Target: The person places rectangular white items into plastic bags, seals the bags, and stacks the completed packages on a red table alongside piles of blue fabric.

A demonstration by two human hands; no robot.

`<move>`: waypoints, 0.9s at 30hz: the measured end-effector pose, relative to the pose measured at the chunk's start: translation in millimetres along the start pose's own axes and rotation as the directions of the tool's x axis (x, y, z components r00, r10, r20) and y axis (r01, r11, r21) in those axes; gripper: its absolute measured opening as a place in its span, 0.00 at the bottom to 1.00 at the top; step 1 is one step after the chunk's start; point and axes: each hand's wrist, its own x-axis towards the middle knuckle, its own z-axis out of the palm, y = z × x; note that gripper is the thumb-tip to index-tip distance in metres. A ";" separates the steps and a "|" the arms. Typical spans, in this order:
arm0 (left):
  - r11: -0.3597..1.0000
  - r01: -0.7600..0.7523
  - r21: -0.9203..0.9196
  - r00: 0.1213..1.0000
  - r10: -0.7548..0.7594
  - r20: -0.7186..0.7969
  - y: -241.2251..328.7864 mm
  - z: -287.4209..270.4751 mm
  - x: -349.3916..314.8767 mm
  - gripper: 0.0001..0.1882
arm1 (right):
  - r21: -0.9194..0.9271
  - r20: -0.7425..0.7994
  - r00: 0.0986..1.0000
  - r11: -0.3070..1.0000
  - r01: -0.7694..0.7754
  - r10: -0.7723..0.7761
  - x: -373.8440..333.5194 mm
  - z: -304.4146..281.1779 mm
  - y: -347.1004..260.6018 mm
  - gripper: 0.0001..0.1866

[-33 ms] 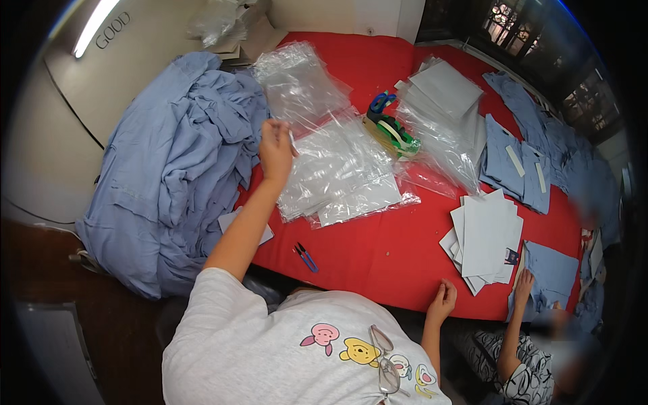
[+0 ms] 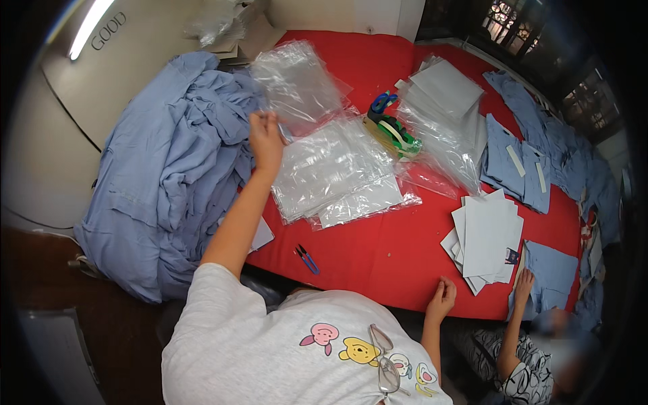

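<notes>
My left hand [image 2: 266,143] is raised between the pile of blue cloth garments [image 2: 172,169] and the clear plastic bags [image 2: 297,84]. Its fingers are bent inward, and a pale, shiny edge shows beside them. What lies between the fingertips is hidden. By the table's front edge, my right hand [image 2: 441,299] rests with loosely curved fingers and nothing visible in it. In front of me lies a stack of clear bags with white sheets inside [image 2: 331,162]. Blue-handled thread snips [image 2: 307,259] lie nearer to me.
A green tape dispenser [image 2: 399,138] stands mid-table, with more bagged sheets [image 2: 445,88] behind it. White cards [image 2: 489,233] and folded blue garments [image 2: 503,158] lie to the right. At the right front, a co-worker's hand [image 2: 524,287] touches a blue garment [image 2: 557,270].
My left hand has shifted slightly left and away from me, toward the blue garments. My right hand stays in place at the table edge.
</notes>
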 end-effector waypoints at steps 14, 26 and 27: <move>0.706 0.045 0.707 0.992 0.050 -0.113 -195.2 36.9 198.0 0.20 | -0.039 0.430 0.784 0.858 0.512 -0.448 94.7 231.9 -238.2 0.14; 0.386 -0.235 0.892 0.895 -0.272 0.354 -197.8 21.4 202.5 0.37 | 0.034 0.397 0.887 0.970 0.241 -0.235 121.1 283.6 -263.6 0.08; 0.449 -0.183 0.875 0.900 -0.281 0.332 -181.8 30.7 199.2 0.36 | 0.060 0.401 0.894 0.979 0.195 -0.202 118.4 265.9 -256.1 0.09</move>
